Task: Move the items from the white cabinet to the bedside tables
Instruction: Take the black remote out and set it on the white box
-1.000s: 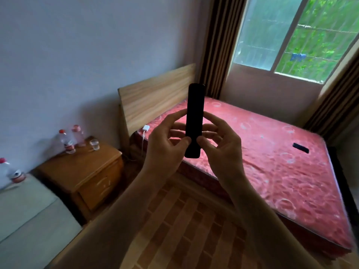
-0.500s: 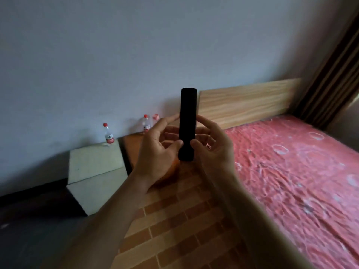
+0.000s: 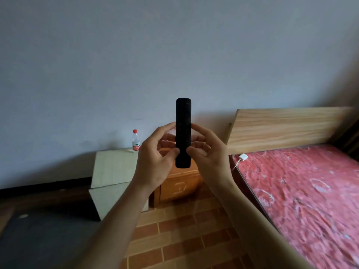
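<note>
Grey wall [image 3: 136, 65] and brick-pattern floor [image 3: 174, 239] bound the scene. The left hand [image 3: 155, 162] and right hand [image 3: 210, 158] each pinch the upright black remote [image 3: 183, 117] by its lower half, at mid-frame. Transfer judged incomplete: the bedside table [image 3: 180, 188] lies at 6 o'clock behind the hands, top hidden. One water bottle [image 3: 136, 142] stands on the white cabinet [image 3: 114, 166] at 9 o'clock (apparently yet to move). Bed [image 3: 303, 200] at 3 o'clock; no obstruction seen.

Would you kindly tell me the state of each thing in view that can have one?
black remote, upright, pinched between both hands.
left hand, pinches the remote's left edge.
right hand, pinches its right edge.
water bottle, upright, capped, on the white cabinet.
bedside table, drawer shut.
white charger, lying on the bed, cable trailing over the edge.
</note>
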Demonstrator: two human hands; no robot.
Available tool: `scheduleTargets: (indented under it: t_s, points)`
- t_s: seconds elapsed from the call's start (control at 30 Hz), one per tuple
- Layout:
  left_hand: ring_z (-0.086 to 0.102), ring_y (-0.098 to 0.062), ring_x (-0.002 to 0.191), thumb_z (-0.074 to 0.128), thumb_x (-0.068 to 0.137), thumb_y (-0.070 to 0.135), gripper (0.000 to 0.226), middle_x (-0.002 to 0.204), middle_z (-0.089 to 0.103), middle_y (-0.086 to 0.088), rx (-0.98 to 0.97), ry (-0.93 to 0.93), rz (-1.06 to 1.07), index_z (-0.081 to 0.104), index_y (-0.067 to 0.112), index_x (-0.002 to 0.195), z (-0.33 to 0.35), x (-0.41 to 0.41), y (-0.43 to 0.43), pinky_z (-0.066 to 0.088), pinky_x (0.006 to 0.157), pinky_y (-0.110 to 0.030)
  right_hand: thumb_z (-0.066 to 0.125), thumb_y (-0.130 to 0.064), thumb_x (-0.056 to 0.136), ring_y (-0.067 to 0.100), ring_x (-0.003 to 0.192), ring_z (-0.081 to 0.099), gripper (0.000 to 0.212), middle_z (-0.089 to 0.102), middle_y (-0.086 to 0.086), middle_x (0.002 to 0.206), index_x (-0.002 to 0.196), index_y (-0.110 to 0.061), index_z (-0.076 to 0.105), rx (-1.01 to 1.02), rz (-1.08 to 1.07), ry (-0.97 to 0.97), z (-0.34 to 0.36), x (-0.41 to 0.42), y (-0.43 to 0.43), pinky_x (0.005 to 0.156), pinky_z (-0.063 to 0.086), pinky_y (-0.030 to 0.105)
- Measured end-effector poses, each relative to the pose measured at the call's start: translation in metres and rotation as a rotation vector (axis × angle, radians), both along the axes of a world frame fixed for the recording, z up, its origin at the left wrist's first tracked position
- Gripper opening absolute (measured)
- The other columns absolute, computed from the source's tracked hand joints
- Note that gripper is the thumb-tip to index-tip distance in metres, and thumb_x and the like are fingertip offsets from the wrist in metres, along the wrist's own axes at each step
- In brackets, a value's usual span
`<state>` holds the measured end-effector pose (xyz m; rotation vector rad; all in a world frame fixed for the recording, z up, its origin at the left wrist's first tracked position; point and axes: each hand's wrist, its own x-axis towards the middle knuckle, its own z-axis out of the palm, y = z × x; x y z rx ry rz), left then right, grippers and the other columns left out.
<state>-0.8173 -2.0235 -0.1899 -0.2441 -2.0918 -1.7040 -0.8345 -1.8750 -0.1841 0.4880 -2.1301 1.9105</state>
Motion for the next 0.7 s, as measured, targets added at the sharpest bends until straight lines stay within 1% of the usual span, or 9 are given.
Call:
scheduleTargets:
  t_s: [0.17,0.23,0.3,0.4,0.57,0.7]
  points:
    - [0.068,-0.001,0.098,0.073,0.087,0.007,0.055,0.103,0.071,0.014,0.015,-0.025,0.067,0.057,0.024,0.137,-0.009,-0.04,-0.066,0.059,0.08,-0.018,0.067,0.007,0.088,0.014,0.092,0.069,0.052,0.07,0.001,0.096,0.131,-0.023,0.062,0.039,0.065,-0.014,-0.007,-0.047,-0.065,0.084,0.057,0.023]
    - [0.069,-0.004,0.097,0.073,0.087,0.003,0.055,0.101,0.071,0.012,0.025,-0.043,0.085,0.058,0.022,0.137,-0.017,-0.058,-0.086,0.059,0.08,-0.018,0.066,0.007,0.088,0.015,0.092,0.069,0.052,0.07,0.003,0.096,0.132,-0.021,0.062,0.035,0.086,-0.032,-0.014,-0.067,-0.086,0.084,0.057,0.024]
    - [0.07,-0.008,0.096,0.072,0.086,-0.003,0.057,0.099,0.072,0.008,0.044,-0.075,0.104,0.06,0.021,0.136,-0.026,-0.075,-0.102,0.059,0.082,-0.022,0.065,0.008,0.088,0.017,0.093,0.069,0.052,0.071,0.005,0.096,0.132,-0.021,0.062,0.031,0.095,-0.072,-0.023,-0.086,-0.103,0.085,0.057,0.024]
    - [0.07,-0.01,0.095,0.071,0.085,-0.005,0.059,0.096,0.072,0.008,0.046,-0.116,0.137,0.06,0.023,0.135,-0.041,-0.102,-0.122,0.06,0.083,-0.025,0.066,0.007,0.089,0.013,0.093,0.069,0.052,0.072,0.006,0.097,0.13,-0.024,0.062,0.048,0.117,-0.109,-0.037,-0.12,-0.124,0.085,0.057,0.022]
    - [0.071,-0.013,0.092,0.071,0.084,-0.005,0.059,0.094,0.073,0.003,0.049,-0.183,0.231,0.062,0.028,0.132,-0.059,-0.163,-0.155,0.06,0.082,-0.028,0.065,0.007,0.088,0.016,0.094,0.07,0.051,0.072,0.007,0.098,0.132,-0.02,0.061,0.034,0.198,-0.17,-0.059,-0.191,-0.16,0.085,0.059,0.027]
    - [0.072,-0.015,0.091,0.069,0.084,-0.007,0.057,0.095,0.073,0.0,0.048,-0.205,0.296,0.061,0.024,0.131,-0.067,-0.226,-0.177,0.06,0.081,-0.028,0.065,0.006,0.088,0.022,0.096,0.069,0.051,0.07,0.007,0.1,0.129,-0.025,0.062,0.031,0.235,-0.186,-0.073,-0.26,-0.185,0.087,0.06,0.038]
